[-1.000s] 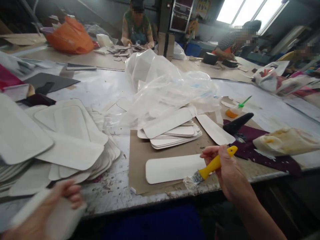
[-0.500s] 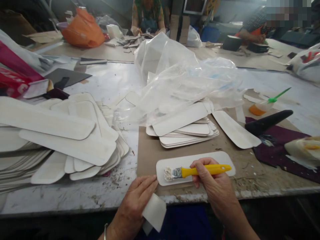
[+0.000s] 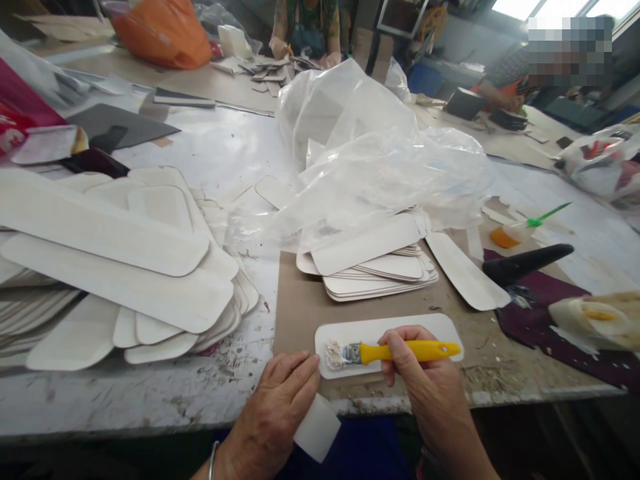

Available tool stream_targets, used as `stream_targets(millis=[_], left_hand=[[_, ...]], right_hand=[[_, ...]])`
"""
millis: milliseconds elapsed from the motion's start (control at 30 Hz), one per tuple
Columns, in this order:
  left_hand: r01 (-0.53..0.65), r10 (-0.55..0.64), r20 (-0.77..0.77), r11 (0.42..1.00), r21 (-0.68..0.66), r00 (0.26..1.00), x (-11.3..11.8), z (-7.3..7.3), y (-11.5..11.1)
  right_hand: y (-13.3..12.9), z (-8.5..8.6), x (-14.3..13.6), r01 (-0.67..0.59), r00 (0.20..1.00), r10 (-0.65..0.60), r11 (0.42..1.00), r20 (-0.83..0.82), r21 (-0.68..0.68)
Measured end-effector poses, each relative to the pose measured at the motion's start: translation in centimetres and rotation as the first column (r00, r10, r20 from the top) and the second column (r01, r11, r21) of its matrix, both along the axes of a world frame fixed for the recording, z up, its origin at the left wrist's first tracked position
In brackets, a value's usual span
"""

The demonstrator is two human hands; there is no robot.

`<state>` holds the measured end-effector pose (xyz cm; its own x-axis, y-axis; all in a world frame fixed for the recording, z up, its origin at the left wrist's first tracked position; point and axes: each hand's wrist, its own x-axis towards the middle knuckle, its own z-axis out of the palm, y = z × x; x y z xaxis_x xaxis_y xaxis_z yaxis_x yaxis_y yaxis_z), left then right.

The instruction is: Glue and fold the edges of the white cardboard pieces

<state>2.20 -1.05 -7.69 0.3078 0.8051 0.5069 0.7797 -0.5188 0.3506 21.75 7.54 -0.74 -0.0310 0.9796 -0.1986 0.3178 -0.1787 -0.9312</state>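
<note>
My right hand (image 3: 425, 373) is closed around the yellow handle of a paintbrush (image 3: 400, 352). The brush lies almost level, and its bristles, caked with a whitish paste, rest on the left part of a white rounded strip (image 3: 440, 328). This strip lies flat near the table's front edge. At its left end are the fingertips of my left hand (image 3: 280, 400), with the fingers held together. From beneath that hand a white piece of sheet material (image 3: 319, 428) sticks out past the table edge; the thumb is hidden.
Stacked white strips (image 3: 370, 277) lie beyond the brush, under a clear plastic bag (image 3: 350, 140). A larger pile of strips (image 3: 150, 280) is at left. To the right are a black-handled tool (image 3: 530, 263), a small orange-liquid bottle (image 3: 507, 235) and a paste-crusted container (image 3: 590, 317). Two people work across the table.
The camera view has tilted and shifted slightly. The brush bristles have moved a little on the strip, and my left hand stays at the strip's left end.
</note>
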Motion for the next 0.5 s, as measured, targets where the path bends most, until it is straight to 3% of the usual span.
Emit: stream_targets(millis=[100, 233, 333, 500], left_hand=[[0.005, -0.005, -0.034, 1.0, 0.002, 0.999, -0.2, 0.2, 0.2], [0.009, -0.008, -0.063, 1.0, 0.013, 0.998, -0.5, 0.0, 0.1], [0.025, -0.025, -0.083, 1.0, 0.004, 0.996, -0.6, -0.3, 0.1], [0.048, -0.042, -0.103, 0.997, 0.055, 0.994, -0.9, -0.8, 0.4]], right_hand=[[0.0, -0.2, 0.1, -0.002, 0.992, 0.0, 1.0, 0.123, 0.02], [0.1, 0.5, 1.6, 0.057, 0.931, -0.112, 0.985, 0.347, 0.166], [0.5, 1.1, 3.3, 0.081, 0.878, -0.195, 0.961, 0.437, 0.265], [1.7, 1.6, 6.2, 0.046, 0.788, -0.229, 0.948, 0.572, 0.315]])
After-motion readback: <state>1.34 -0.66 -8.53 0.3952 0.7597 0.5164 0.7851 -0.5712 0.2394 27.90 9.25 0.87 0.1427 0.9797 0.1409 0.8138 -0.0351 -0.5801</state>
